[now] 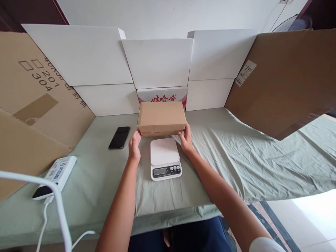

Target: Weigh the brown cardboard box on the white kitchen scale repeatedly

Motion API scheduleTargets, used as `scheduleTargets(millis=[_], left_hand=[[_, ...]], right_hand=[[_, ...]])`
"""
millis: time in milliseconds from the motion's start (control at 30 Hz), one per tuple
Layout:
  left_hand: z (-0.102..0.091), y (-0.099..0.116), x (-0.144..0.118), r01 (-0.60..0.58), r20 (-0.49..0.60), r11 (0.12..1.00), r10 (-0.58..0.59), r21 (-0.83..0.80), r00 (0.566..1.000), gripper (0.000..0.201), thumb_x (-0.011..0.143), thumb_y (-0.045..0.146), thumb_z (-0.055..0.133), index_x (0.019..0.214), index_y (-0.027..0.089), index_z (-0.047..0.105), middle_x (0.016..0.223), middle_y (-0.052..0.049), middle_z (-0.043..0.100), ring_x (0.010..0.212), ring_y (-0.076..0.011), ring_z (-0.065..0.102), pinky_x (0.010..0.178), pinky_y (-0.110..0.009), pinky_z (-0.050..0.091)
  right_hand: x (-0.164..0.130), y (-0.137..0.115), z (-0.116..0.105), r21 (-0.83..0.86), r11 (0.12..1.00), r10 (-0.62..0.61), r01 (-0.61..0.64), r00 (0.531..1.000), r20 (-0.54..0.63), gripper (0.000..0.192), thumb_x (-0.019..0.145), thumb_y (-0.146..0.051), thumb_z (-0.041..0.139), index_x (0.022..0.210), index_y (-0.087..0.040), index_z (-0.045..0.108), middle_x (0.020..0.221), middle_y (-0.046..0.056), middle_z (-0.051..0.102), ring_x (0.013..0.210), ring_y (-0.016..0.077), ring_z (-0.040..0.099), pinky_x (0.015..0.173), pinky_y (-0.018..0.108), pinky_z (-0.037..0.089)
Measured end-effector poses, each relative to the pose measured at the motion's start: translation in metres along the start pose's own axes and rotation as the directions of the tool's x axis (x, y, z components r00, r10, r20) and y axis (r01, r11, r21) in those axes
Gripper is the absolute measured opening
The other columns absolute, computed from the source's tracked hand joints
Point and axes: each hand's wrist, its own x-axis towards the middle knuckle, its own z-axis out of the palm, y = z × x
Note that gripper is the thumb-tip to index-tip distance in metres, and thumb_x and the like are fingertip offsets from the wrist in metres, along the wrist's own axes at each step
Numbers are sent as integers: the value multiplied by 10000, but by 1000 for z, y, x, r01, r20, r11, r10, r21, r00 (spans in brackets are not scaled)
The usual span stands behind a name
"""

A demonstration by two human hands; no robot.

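A closed brown cardboard box (pixel 162 113) is gripped at its two near lower corners, just behind the kitchen scale. My left hand (pixel 134 144) presses against its left corner, and my right hand (pixel 186 139) has its fingers around the right corner. I cannot tell whether the box rests on the cloth or is slightly raised. The white kitchen scale (pixel 165 152) lies between my forearms with its plate bare and its dark display panel facing me. A black phone (pixel 119 137) lies flat to the left of my left hand.
White boxes (pixel 160 63) are stacked along the back, one with red lettering. Large cardboard sheets (pixel 283 77) stand at both sides. At the left lies a white power bank (pixel 56 176) with a cable plugged in. A wrinkled green cloth (pixel 262 157) covers the table.
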Motion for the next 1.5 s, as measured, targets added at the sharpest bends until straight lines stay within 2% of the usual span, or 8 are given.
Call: scheduleTargets(millis=[167,300,433,900,1167,1500], left_hand=[[-9,19,-44,-83,28,996,82,34,996,835,832,789,498,1358,159,645,1456,-206,577,1407,-349,490,1188,-485,357],[-24,23,-90,-69,55,996,65,63,996,785,874,727,497,1388,147,626,1458,-193,579,1414,-349,480,1193,-482,357],[-34,24,-114,-39,47,997,37,61,998,778,867,721,509,1381,151,635,1427,-190,607,1407,-358,488,1189,-500,363],[-35,25,-123,34,2,998,-34,47,999,779,863,723,516,1370,146,640,1453,-199,578,1402,-357,493,1182,-516,363],[-33,30,-126,83,-65,996,-81,21,995,797,826,731,554,1354,141,647,1417,-218,606,1383,-367,516,1174,-532,365],[-32,31,-125,109,-73,993,-107,35,992,817,815,741,545,1361,141,637,1421,-226,601,1384,-369,516,1164,-527,378]], right_hand=[[-25,-24,-13,-80,996,-40,41,999,22,595,945,-617,490,1442,-291,465,1433,120,491,1321,324,475,1124,539,424],[-54,-39,-27,-97,995,-16,21,998,54,559,950,-618,478,1439,-346,458,1412,90,495,1313,319,469,1121,552,410],[-73,-48,-36,-58,998,34,-29,994,100,588,945,-617,486,1478,-380,412,1434,73,484,1335,316,454,1123,549,409],[-79,-56,-39,-70,996,57,-51,994,90,531,952,-589,501,1425,-356,440,1407,75,496,1283,290,489,1048,463,478],[-80,-55,-38,-85,994,73,-66,994,83,513,954,-576,499,1393,-316,448,1367,88,516,1238,287,516,1023,473,493],[-79,-54,-38,-77,996,60,-54,995,79,510,954,-573,503,1392,-317,452,1376,87,510,1251,288,508,1033,481,481]])
